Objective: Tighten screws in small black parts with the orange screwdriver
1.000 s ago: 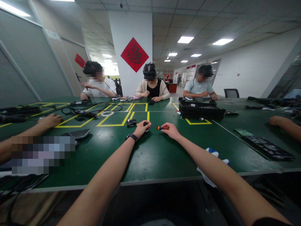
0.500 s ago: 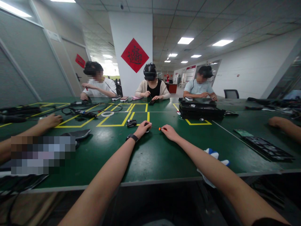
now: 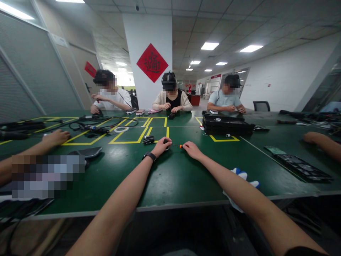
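Note:
My left hand [image 3: 161, 147], with a dark band on its wrist, is closed on a small dark part [image 3: 165, 141]. Fingers cover most of that part, so its kind is unclear. In my right hand [image 3: 192, 150] is a screwdriver [image 3: 181, 146] with an orange piece at the handle end. Its thin shaft points left and reaches the dark part. Something small and whitish shows just under my left fingers. A small black device [image 3: 148, 139] lies on the table just left of that hand.
The green table [image 3: 186, 185] carries yellow tape outlines. Stacked black casings [image 3: 226, 125] stand back right, a circuit board assembly [image 3: 301, 164] lies right. A blue-and-white glove [image 3: 239, 174] rests by my right forearm. Cables [image 3: 93, 126] lie left. Co-workers sit opposite; other arms reach in from both sides.
The view has shifted very slightly. Both my hands keep the same hold and place, with the screwdriver still against the dark part.

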### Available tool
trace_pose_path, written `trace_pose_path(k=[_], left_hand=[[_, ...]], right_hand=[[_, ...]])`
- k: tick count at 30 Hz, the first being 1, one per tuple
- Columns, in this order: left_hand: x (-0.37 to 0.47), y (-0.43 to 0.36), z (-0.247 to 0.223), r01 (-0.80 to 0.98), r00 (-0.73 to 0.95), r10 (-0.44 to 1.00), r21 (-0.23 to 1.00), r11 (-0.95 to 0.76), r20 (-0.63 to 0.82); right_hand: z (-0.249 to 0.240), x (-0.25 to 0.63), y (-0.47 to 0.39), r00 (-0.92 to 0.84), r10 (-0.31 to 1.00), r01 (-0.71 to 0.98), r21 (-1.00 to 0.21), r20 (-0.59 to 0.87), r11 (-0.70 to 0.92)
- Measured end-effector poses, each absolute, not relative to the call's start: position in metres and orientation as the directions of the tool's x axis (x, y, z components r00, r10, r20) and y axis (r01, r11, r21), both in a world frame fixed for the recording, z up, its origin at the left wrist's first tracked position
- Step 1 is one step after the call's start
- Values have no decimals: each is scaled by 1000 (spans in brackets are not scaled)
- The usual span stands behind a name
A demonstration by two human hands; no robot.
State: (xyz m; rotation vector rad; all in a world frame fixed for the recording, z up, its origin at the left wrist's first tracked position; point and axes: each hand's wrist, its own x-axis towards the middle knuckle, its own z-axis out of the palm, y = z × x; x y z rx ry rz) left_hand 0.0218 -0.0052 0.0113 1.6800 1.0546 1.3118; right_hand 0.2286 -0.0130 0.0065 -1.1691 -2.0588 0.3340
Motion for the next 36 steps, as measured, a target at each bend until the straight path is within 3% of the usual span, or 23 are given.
trace_pose_path(k=[10, 18, 28, 36], left_hand=[[23, -9, 14, 148, 140, 921, 912, -383, 364], [22, -5, 12, 146, 153, 919, 911, -386, 364], [24, -4, 10, 114, 156, 923, 922, -370, 351], [22, -2, 8, 164, 186, 903, 894, -418, 388]], right_hand=[[5, 229, -18, -295, 819, 524, -633, 492, 569], [9, 230, -15, -350, 810, 626, -525, 470, 576], [8, 230, -20, -307, 807, 501, -635, 505, 588], [7, 232, -13, -318, 814, 577, -582, 485, 572]])
